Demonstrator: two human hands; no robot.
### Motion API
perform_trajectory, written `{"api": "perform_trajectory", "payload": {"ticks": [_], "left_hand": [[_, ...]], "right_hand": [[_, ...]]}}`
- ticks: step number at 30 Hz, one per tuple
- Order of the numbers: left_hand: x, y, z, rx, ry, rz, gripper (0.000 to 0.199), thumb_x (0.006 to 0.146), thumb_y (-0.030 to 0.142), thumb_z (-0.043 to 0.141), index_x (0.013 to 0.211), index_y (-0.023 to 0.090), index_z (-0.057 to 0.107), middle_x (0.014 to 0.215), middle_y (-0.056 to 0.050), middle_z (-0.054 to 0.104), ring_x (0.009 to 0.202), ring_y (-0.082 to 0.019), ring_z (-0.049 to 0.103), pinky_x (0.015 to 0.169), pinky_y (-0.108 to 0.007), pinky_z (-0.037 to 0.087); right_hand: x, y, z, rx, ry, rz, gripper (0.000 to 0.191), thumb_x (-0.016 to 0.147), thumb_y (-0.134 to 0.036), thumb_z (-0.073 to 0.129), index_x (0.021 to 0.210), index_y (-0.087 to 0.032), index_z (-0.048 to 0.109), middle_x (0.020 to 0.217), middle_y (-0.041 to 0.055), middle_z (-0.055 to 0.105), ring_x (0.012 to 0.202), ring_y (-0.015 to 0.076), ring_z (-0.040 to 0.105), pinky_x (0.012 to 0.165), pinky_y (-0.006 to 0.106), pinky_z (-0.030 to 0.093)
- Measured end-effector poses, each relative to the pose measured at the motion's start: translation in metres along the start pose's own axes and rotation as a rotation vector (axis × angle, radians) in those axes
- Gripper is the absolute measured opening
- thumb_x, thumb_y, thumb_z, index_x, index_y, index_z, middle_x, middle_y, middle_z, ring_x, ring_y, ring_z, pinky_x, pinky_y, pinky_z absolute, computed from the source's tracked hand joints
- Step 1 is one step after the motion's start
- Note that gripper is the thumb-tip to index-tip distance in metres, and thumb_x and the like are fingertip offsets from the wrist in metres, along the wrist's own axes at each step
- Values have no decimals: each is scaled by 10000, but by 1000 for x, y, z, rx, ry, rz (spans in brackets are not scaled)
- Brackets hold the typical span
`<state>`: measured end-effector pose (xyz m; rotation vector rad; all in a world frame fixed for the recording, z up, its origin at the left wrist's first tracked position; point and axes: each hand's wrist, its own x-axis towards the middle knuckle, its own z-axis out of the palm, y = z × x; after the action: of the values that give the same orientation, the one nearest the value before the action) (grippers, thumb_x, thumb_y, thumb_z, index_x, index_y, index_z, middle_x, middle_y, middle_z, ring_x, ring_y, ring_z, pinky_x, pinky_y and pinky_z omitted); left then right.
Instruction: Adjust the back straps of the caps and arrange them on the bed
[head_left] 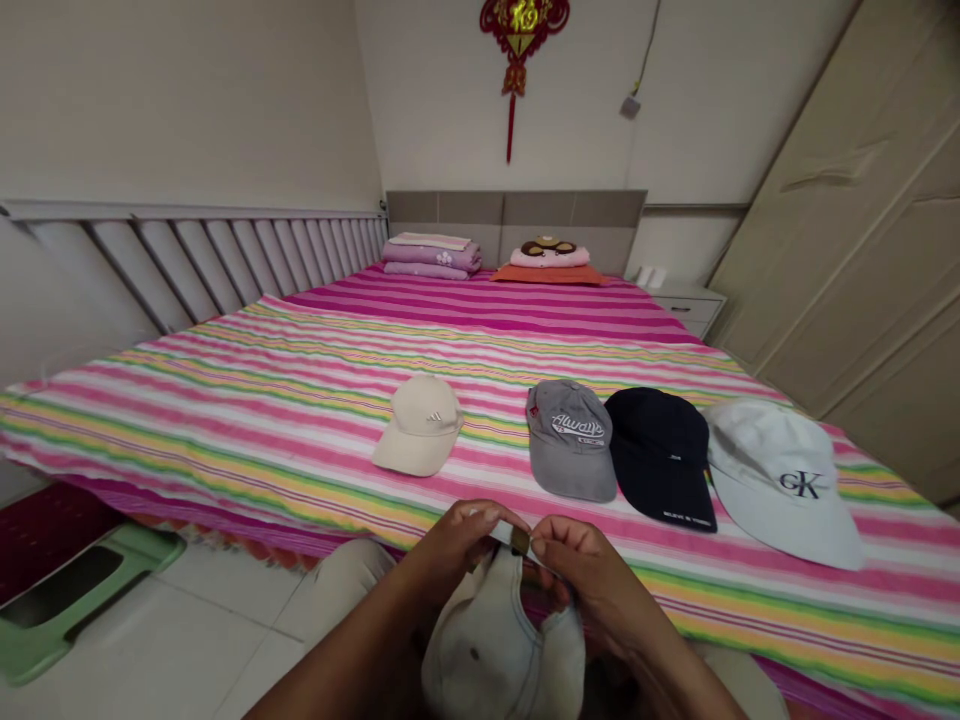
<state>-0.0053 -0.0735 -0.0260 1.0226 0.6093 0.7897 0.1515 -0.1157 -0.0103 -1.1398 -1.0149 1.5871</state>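
Note:
A pale, light-coloured cap [484,650] hangs over my lap, its back opening and strap with a metal buckle [520,541] facing up. My left hand [469,535] pinches the strap left of the buckle. On the other side, my right hand [574,555] grips the strap close to the buckle. Ahead on the bed lie a beige cap [422,425], a grey cap [571,440] with white lettering, a black cap [661,455] touching it, and a white cap [784,480] with dark letters at the right.
The bed's striped sheet [225,400] spreads before me. Folded purple bedding [431,257] and a pink and orange stack [550,265] rest by the headboard [517,215]. A green stool [90,590] stands on the floor at the left, a nightstand [686,305] at the back right.

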Motion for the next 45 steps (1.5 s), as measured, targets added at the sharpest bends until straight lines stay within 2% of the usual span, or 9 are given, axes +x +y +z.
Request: {"api": "perform_trajectory", "payload": {"ticks": [3, 10, 13, 16, 19, 25, 30, 36, 45], "left_hand": [[2, 7, -2, 50, 39, -96, 259, 647, 349, 657, 780, 127, 665, 521, 9, 532, 440, -62, 394, 452, -193, 266], [4, 19, -5, 40, -27, -195, 241, 571, 241, 729, 775, 129, 666, 626, -14, 597, 530, -70, 495, 526, -190, 337], [5, 20, -7, 39, -87, -240, 230, 602, 246, 705, 789, 119, 663, 624, -17, 586, 535, -77, 491, 537, -204, 346], [6, 19, -10, 91, -146, -292, 189, 651, 287, 659, 667, 100, 643, 530, 11, 511, 465, -54, 401, 471, -196, 290], [6, 17, -10, 134, -126, -297, 182, 624, 267, 662, 563, 108, 599, 473, 36, 460, 424, -41, 334, 430, -192, 236], [6, 13, -5, 111, -30, -295, 76, 544, 181, 633, 548, 112, 600, 432, 43, 478, 385, -39, 329, 409, -187, 224], [6, 9, -9, 6, -45, -294, 71, 553, 160, 637, 568, 106, 592, 445, 37, 481, 389, -45, 354, 417, -187, 238], [9, 14, -16, -204, -52, -189, 97, 586, 148, 629, 533, 103, 560, 441, 36, 455, 422, -60, 376, 464, -203, 287], [11, 23, -19, -312, -85, -189, 167, 617, 137, 631, 499, 109, 515, 447, 34, 429, 426, -58, 376, 464, -200, 282]], "right_hand": [[0, -2, 1, -22, 8, 1, 229, 643, -337, 629, 581, -150, 513, 415, -51, 487, 327, 35, 307, 368, 189, 198], [-1, -5, 0, -78, 6, 2, 223, 657, -326, 603, 571, -158, 484, 401, -59, 477, 309, 29, 298, 344, 185, 179], [-2, -7, 0, -94, 9, 2, 221, 656, -319, 592, 558, -165, 466, 387, -65, 469, 294, 23, 277, 334, 186, 149], [-2, -9, 1, -102, 11, 16, 186, 645, -296, 578, 566, -165, 472, 381, -68, 467, 289, 20, 267, 331, 185, 137], [-3, -11, 1, -108, -2, 35, 169, 634, -286, 573, 571, -162, 478, 377, -70, 466, 289, 19, 273, 332, 183, 149], [-3, -12, 0, -83, -49, 66, 184, 634, -299, 590, 578, -156, 488, 383, -67, 474, 290, 20, 290, 328, 175, 159], [-1, -12, -2, -3, -88, 81, 220, 627, -316, 644, 591, -144, 512, 389, -60, 485, 296, 20, 292, 332, 168, 183], [2, -7, -18, 111, -238, 93, 319, 708, -434, 602, 709, -115, 584, 573, 27, 604, 485, 99, 513, 464, 203, 337], [3, 1, -26, 312, -185, 32, 259, 677, -350, 674, 607, -134, 551, 552, -20, 548, 494, 73, 467, 496, 191, 343]]}}
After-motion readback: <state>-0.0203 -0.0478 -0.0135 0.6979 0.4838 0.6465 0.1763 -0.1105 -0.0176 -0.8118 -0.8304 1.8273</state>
